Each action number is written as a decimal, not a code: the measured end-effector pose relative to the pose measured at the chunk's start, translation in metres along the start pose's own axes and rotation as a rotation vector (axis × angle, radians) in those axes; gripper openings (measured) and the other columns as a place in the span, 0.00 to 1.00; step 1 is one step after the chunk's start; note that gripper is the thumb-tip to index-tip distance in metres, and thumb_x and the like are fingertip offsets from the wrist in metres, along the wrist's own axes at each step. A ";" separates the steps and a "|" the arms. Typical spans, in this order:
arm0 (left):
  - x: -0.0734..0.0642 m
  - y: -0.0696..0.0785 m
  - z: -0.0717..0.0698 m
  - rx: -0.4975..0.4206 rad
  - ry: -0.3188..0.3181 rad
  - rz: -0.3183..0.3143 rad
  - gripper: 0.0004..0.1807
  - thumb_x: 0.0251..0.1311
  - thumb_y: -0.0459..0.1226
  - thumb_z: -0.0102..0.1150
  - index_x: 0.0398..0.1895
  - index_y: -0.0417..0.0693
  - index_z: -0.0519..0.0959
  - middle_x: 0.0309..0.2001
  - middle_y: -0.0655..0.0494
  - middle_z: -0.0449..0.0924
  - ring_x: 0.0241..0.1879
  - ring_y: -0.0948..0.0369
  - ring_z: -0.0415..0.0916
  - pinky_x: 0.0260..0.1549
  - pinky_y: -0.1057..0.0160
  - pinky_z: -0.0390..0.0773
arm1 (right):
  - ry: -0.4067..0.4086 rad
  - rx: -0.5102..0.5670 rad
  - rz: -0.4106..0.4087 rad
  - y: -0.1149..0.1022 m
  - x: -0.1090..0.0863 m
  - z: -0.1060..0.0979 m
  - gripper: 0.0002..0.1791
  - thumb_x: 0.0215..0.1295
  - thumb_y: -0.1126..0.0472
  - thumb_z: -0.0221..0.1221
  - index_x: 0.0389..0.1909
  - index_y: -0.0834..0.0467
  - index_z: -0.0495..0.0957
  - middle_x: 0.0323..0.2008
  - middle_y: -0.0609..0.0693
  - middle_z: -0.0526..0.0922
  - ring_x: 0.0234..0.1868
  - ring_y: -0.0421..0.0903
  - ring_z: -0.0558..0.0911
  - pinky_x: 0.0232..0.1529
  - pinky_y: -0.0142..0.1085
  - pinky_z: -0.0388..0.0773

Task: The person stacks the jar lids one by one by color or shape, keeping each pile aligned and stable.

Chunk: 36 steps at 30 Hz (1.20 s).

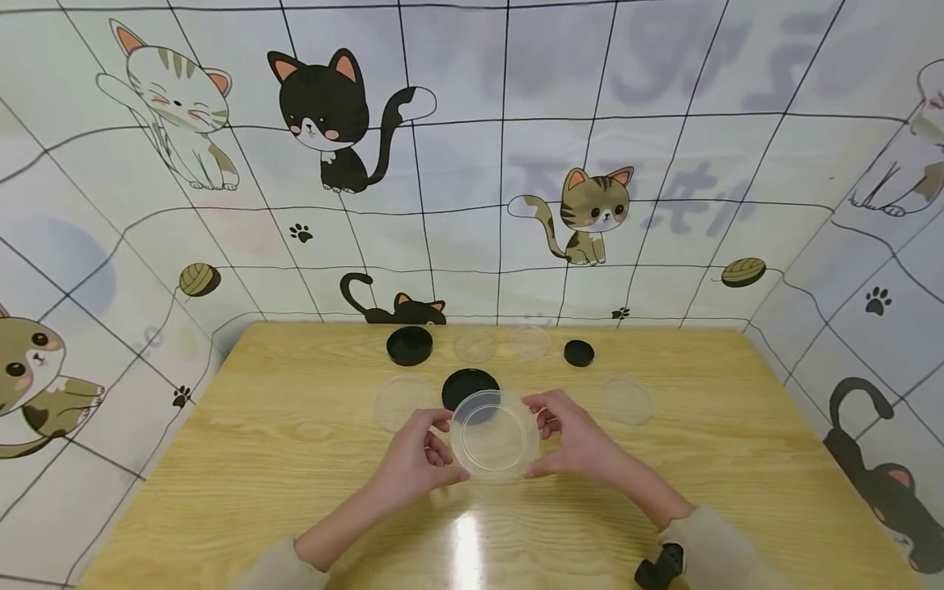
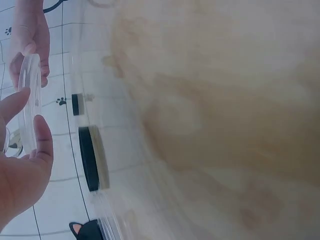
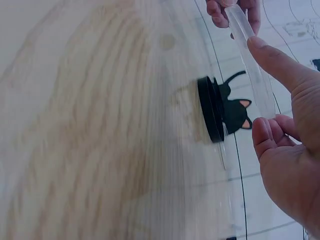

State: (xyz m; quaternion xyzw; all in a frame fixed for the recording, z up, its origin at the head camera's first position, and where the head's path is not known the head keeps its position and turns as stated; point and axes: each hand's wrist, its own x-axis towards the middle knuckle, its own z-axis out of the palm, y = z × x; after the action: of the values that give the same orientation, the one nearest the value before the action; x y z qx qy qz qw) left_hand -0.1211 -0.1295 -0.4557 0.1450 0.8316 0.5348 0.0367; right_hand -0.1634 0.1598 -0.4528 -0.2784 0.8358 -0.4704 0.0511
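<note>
1. Clear round lids [image 1: 494,449]: we count five, one held between the hands and four lying on the surface [image 1: 280,434].
2. Black round lids [image 1: 409,346]: we count three, two larger and one smaller.
3. Grips: we list two, one left grip [image 1: 415,459] and one right grip [image 1: 574,445], both bare hands.
4. Pale sleeves [image 1: 726,553]: we enter two, one per arm.
5. Dark wrist device [image 1: 660,567]: we see one, at the right wrist.
6. Surface: we record one, wooden.
7. Printed cats [image 1: 324,115]: we tally seven in the head view, some only partly in view.
8. Printed yarn balls [image 1: 199,279]: we note two there.
9. Printed paw marks [image 1: 301,233]: we find four dark ones there.
</note>
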 end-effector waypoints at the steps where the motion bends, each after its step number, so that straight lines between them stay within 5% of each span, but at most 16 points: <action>1: -0.003 -0.002 -0.003 0.005 0.005 0.000 0.42 0.43 0.30 0.83 0.64 0.36 0.71 0.51 0.47 0.72 0.32 0.59 0.78 0.33 0.67 0.80 | -0.003 0.000 -0.003 -0.002 0.001 0.004 0.51 0.35 0.63 0.86 0.64 0.69 0.72 0.46 0.53 0.72 0.39 0.45 0.75 0.45 0.37 0.79; 14: -0.047 -0.018 -0.037 0.008 0.049 -0.114 0.42 0.40 0.26 0.83 0.61 0.36 0.72 0.49 0.47 0.72 0.30 0.61 0.76 0.30 0.67 0.80 | -0.083 0.046 -0.009 -0.025 0.013 0.057 0.47 0.39 0.61 0.85 0.63 0.63 0.73 0.48 0.51 0.71 0.39 0.45 0.74 0.40 0.34 0.77; 19: -0.060 -0.026 -0.048 0.012 0.046 -0.101 0.42 0.41 0.25 0.82 0.62 0.34 0.71 0.50 0.45 0.71 0.30 0.62 0.76 0.29 0.67 0.80 | -0.116 0.076 0.023 -0.028 0.018 0.074 0.48 0.39 0.62 0.85 0.65 0.64 0.73 0.48 0.50 0.70 0.39 0.44 0.73 0.40 0.33 0.77; 30: -0.075 -0.037 -0.061 0.065 0.060 -0.090 0.44 0.37 0.23 0.83 0.62 0.30 0.70 0.50 0.42 0.74 0.31 0.64 0.76 0.29 0.67 0.80 | -0.159 0.081 0.068 -0.031 0.023 0.100 0.48 0.41 0.66 0.83 0.65 0.68 0.71 0.46 0.49 0.71 0.38 0.40 0.74 0.41 0.30 0.77; 36: -0.078 -0.039 -0.064 0.089 0.040 -0.134 0.45 0.37 0.24 0.83 0.62 0.28 0.69 0.51 0.42 0.73 0.32 0.64 0.76 0.30 0.67 0.80 | -0.184 0.097 0.076 -0.030 0.024 0.107 0.46 0.43 0.68 0.82 0.65 0.69 0.71 0.43 0.49 0.71 0.37 0.40 0.74 0.42 0.30 0.77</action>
State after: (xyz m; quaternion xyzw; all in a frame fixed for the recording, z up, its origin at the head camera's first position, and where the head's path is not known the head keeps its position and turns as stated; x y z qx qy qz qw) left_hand -0.0687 -0.2228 -0.4711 0.0796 0.8631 0.4963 0.0493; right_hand -0.1337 0.0546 -0.4831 -0.2857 0.8138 -0.4806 0.1587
